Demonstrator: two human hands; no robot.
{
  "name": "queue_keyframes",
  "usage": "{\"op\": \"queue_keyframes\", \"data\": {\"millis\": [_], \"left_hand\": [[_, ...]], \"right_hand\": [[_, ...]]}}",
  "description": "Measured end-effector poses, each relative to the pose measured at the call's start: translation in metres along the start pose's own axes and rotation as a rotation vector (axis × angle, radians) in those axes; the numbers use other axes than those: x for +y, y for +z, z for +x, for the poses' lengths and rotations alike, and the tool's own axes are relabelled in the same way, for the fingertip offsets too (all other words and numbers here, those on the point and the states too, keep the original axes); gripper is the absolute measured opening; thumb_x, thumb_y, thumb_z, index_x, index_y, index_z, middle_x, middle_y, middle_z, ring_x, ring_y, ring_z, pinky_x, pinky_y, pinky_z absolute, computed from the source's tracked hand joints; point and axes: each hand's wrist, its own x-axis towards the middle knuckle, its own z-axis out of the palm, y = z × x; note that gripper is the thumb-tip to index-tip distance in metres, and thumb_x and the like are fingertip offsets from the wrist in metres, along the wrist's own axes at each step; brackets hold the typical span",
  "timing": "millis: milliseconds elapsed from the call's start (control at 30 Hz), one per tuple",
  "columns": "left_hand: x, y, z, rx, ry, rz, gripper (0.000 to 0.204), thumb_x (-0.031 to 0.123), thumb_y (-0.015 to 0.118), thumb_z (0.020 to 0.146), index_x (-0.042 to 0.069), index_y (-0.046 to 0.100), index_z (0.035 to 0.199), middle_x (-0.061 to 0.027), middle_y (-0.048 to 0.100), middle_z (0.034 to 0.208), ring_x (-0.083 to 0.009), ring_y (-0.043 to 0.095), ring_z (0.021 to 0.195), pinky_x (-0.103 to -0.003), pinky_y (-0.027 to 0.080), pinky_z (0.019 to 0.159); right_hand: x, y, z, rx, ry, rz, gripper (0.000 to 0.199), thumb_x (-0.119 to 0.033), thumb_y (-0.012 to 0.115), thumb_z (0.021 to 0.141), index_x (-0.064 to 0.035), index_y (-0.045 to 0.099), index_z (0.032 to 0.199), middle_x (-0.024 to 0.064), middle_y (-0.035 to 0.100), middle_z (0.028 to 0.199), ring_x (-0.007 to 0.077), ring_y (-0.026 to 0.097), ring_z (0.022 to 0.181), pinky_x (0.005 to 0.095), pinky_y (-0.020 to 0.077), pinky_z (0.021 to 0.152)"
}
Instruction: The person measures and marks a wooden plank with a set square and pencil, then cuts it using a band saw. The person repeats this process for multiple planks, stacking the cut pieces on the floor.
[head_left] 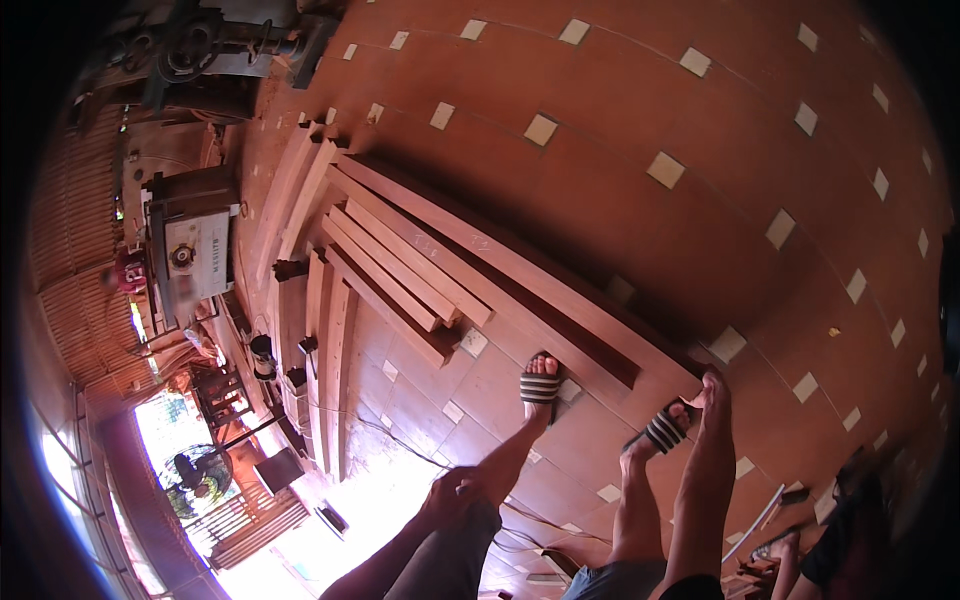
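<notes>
My right hand (710, 388) grips the near end of a long reddish wooden beam (520, 262), which lies slanting away across the tiled floor. Alongside that beam is another long beam (540, 338), with a dark gap between the two. Several shorter planks (395, 275) lie beside them to the left, roughly parallel. My left hand (456, 490) rests on my left knee and holds nothing; its fingers are partly hard to make out. My sandalled feet (540, 385) stand near the beams' near ends, the right one beside the gripped end.
More long timbers (340, 390) lie at the left. Beyond them stands a machine with a pale panel (200, 255), and another with a handwheel (190, 50). A fan (200, 478) and floor cables (400, 440) are lower left. Another person's foot (780, 546) shows lower right.
</notes>
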Motion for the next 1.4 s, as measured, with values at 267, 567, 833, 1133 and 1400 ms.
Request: {"op": "queue_keyframes", "data": {"millis": [267,567,833,1133,1400], "left_hand": [[0.038,0.001,0.158,-0.008,-0.262,-0.706,0.059,0.055,0.064,0.102,0.015,0.060,0.146,-0.0070,0.065,0.141,-0.0214,0.063,0.122,-0.043,0.050,0.102],[0.108,-0.011,0.322,0.000,-0.093,-1.629,0.103,0.086,0.065,0.085,0.009,0.053,0.153,-0.0153,0.058,0.148,-0.0333,0.057,0.132,-0.054,0.047,0.111],[0.150,-0.041,0.308,0.096,0.128,-1.826,0.080,0.071,0.065,0.092,0.009,0.064,0.142,-0.0122,0.071,0.133,-0.0332,0.065,0.123,-0.048,0.053,0.108],[0.176,-0.043,0.114,-0.093,0.111,-2.065,0.085,0.072,0.057,0.096,0.007,0.057,0.152,-0.0157,0.063,0.149,-0.0383,0.059,0.135,-0.052,0.047,0.117],[0.122,-0.048,-0.090,0.202,0.317,-2.332,0.086,0.075,0.063,0.090,0.009,0.061,0.146,-0.0162,0.070,0.137,-0.0394,0.067,0.121,-0.056,0.052,0.109]], "right_hand": [[0.048,-0.064,-0.133,0.126,0.112,0.424,0.040,-0.034,0.053,0.105,-0.0124,0.066,0.136,0.0109,0.074,0.125,0.0286,0.071,0.110,0.0522,0.0580,0.092],[0.179,-0.062,-0.263,0.235,0.079,0.803,0.036,-0.035,0.056,0.103,-0.0182,0.069,0.131,0.0089,0.074,0.115,0.0261,0.070,0.107,0.0500,0.0573,0.091],[0.238,0.153,-0.295,0.240,-0.046,0.757,0.035,-0.035,0.056,0.103,-0.0182,0.069,0.131,0.0077,0.074,0.114,0.0249,0.070,0.106,0.0491,0.0573,0.091],[0.173,0.280,-0.375,0.101,-0.223,0.427,0.035,-0.036,0.057,0.102,-0.0182,0.070,0.129,0.0063,0.074,0.113,0.0236,0.070,0.106,0.0481,0.0572,0.091],[0.107,0.268,-0.506,-0.034,-0.440,-0.157,0.035,-0.036,0.057,0.102,-0.0182,0.070,0.129,0.0052,0.073,0.112,0.0225,0.069,0.106,0.0472,0.0571,0.091]]}}
